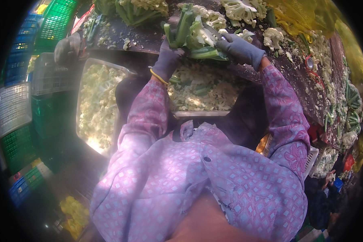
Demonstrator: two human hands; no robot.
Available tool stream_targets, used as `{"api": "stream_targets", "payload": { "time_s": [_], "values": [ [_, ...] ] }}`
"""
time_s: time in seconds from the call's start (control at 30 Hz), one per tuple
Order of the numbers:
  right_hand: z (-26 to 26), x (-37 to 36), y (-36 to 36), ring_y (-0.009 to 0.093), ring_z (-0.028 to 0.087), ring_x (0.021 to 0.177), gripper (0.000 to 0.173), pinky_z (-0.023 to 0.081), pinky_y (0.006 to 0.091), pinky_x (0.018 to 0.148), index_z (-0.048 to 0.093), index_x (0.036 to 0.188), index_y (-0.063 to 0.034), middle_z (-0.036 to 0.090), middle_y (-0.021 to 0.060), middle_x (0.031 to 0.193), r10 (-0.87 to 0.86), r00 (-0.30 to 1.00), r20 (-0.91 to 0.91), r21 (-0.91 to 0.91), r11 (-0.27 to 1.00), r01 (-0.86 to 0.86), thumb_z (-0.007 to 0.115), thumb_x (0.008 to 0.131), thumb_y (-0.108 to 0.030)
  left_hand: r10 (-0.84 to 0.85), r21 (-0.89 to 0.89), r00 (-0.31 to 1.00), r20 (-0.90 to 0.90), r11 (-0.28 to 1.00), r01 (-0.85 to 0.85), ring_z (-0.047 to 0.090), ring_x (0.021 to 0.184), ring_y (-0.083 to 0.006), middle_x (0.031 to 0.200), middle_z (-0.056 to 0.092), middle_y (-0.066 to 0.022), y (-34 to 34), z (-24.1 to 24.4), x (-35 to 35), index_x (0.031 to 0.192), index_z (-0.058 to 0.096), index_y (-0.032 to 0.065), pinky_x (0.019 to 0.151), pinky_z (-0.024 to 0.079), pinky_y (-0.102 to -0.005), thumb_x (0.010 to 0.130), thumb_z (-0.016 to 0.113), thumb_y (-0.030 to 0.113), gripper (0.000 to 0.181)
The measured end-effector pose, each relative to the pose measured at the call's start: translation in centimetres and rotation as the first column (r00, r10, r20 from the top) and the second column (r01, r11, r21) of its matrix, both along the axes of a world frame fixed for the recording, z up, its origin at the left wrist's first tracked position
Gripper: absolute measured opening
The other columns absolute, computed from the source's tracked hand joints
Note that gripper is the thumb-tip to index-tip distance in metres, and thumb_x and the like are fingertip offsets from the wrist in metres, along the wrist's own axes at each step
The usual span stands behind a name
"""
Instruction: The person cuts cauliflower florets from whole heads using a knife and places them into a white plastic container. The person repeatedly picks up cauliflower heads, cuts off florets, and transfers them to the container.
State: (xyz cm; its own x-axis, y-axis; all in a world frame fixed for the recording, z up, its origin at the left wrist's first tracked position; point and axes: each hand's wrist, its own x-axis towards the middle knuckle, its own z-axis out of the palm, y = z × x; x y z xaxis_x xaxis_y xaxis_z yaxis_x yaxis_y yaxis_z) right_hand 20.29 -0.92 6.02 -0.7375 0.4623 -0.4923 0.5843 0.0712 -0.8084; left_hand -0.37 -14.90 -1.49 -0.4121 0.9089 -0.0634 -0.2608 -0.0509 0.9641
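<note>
My left hand, in a grey glove with a yellow band at the wrist, grips a cauliflower stalk with thick green leaf stems over the table edge. In my gloved right hand is a knife, its blade against the pale core of the stalk. Trimmed cauliflower pieces lie just beyond. Below my hands, between my knees, a crate holds florets and green scraps. The fingers of my left hand are partly hidden behind the stalk.
A white crate full of florets stands at my left. Uncut cauliflowers sit on the dark, crumb-strewn table. Yellow mesh lies at upper right. Green crates are stacked far left. At lower right, another person is partly visible.
</note>
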Motion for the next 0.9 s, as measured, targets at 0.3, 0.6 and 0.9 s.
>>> {"api": "stream_targets", "payload": {
  "time_s": [0.3, 0.6, 0.9],
  "values": [
    [-1.0, 1.8, 0.4, 0.01, 0.046, 0.046, 0.026, 0.037, 0.0261, 0.04, 0.052, 0.103, -0.0055, 0.049, 0.0005, 0.065, -0.144, 0.989, -0.018, -0.04, 0.989, 0.143, 0.052, 0.097, -0.03, 0.02, 0.029, 0.996, -0.085, 0.999, -0.017, 0.061, 0.075, -0.013, 0.094, 0.062, -0.0029, 0.7, -0.9, 0.0, 0.124, 0.05, 0.0054, 0.063, 0.051, -0.0259, 0.079, 0.061, -0.003, 0.047],
    [-0.2, -1.6, 1.2, 0.041, 0.064, 0.101, 0.031, 0.05, 0.0457, 0.087, 0.058, 0.113, 0.0029, 0.065, 0.0279, 0.108, 0.048, 0.846, 0.531, 0.635, 0.638, -0.435, 0.051, 0.089, -0.015, 0.055, 0.132, 0.941, -0.334, 0.991, -0.011, 0.061, 0.081, -0.0139, 0.097, 0.062, -0.0031, 0.4, -1.5, 0.2, 0.125, 0.05, 0.0044, 0.068, 0.052, -0.0275, 0.078, 0.064, -0.002, 0.049],
    [-3.3, 2.6, 3.1, 0.033, 0.068, 0.087, 0.036, 0.052, 0.0403, 0.078, 0.053, 0.112, 0.0003, 0.067, 0.0182, 0.093, -0.46, 0.884, 0.086, 0.283, 0.862, 0.421, 0.053, 0.093, -0.031, 0.117, 0.077, 0.992, 0.046, 0.99, -0.12, 0.062, 0.093, -0.015, 0.104, 0.065, -0.004, 0.6, -2.5, -0.4, 0.12, 0.056, 0.0045, 0.079, 0.051, -0.0288, 0.08, 0.067, -0.001, 0.042]
  ]
}}
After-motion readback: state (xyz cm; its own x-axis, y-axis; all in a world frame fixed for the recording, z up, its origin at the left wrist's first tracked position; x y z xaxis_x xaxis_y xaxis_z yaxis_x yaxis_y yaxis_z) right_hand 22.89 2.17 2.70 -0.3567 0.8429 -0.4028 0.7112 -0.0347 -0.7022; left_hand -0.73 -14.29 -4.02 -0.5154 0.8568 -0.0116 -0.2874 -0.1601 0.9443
